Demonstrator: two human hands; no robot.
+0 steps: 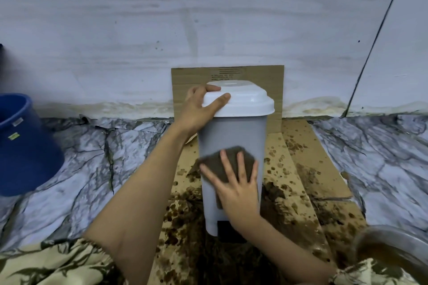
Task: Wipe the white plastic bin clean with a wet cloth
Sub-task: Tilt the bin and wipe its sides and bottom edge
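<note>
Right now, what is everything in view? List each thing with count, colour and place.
bin: one, white, upright on the cardboard, centre
cloth: one, brown, flat on the bin's front
cardboard: brown, stained, under and behind the bin
bucket: one, blue, far left
bowl: one, clear, brown liquid, lower right
floor: marbled grey
wall: whitish, behind
left hand: grips the bin's lid edge
right hand: fingers spread, presses the cloth

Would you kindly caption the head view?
Left hand steadies white bin lid; right hand presses brown cloth flat against its front.
</note>
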